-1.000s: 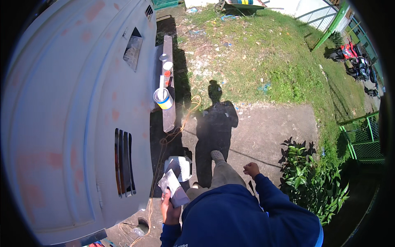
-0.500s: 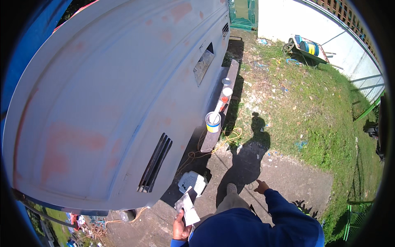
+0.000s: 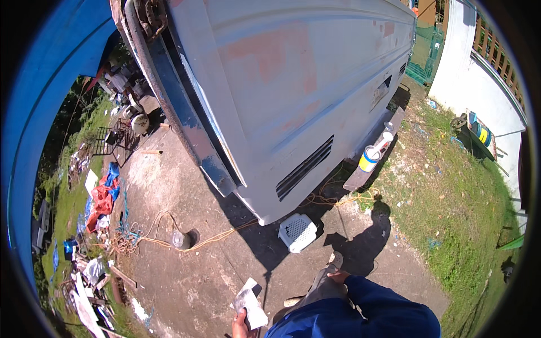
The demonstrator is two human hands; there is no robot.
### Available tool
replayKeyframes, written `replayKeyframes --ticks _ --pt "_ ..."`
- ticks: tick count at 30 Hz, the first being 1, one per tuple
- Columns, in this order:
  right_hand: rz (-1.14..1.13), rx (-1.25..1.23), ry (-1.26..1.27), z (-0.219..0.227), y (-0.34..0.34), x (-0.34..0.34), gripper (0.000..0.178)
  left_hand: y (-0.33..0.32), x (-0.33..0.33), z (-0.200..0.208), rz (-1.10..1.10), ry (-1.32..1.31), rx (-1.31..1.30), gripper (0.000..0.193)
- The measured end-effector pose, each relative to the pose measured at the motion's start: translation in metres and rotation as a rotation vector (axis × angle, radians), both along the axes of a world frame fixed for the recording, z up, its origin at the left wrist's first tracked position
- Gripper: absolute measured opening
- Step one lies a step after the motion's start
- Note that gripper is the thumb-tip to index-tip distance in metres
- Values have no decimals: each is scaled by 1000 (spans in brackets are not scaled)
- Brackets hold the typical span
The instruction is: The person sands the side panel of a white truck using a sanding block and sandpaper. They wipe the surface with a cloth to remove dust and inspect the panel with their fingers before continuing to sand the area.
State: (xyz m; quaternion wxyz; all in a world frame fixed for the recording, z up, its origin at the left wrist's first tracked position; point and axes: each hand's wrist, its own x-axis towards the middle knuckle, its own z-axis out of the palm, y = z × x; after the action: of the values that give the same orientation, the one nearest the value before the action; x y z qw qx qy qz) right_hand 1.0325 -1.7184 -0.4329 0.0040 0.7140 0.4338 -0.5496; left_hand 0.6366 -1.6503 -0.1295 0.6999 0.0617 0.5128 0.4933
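My left hand [image 3: 240,325] is closed on a folded paper sheet [image 3: 251,306], white with greyish patches. The sheet is held low over the concrete, at the left of my body. My right hand [image 3: 338,276] hangs in front of my trouser leg with nothing seen in it, its fingers loosely extended. Ahead stands a large grey-painted vehicle body [image 3: 332,73] with reddish-brown patches and a slotted vent [image 3: 305,169]. Neither hand touches it. A white perforated plastic stool [image 3: 298,232] stands on the ground near the body's lower corner.
An opened paint can [image 3: 369,158] sits on a plank [image 3: 355,179] beside the vehicle, other containers behind it. A yellowish cord [image 3: 217,241] crosses the concrete past a grey block [image 3: 180,240]. Scrap and blue and red sheeting [image 3: 102,198] lie at left. Grass [image 3: 451,214] borders the right.
My view has swung left, bringing in the vehicle's end and the littered ground. My right hand has come in from the side to near my leg. The left hand still holds the sheet.
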Motion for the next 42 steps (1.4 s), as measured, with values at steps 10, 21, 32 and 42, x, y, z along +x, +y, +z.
replayKeyframes --ticks 10,21,32,42 --pt "750 170 70 83 104 -193 56 -35 -102 44 183 87 119 45" --pt "225 884 550 376 201 -297 26 63 -137 133 292 93 379 34" --pt "537 1393 294 501 165 -287 24 47 -111 158 202 71 513 36" --pt "732 1375 273 511 145 -288 44 20 -103 165 172 65 499 32"
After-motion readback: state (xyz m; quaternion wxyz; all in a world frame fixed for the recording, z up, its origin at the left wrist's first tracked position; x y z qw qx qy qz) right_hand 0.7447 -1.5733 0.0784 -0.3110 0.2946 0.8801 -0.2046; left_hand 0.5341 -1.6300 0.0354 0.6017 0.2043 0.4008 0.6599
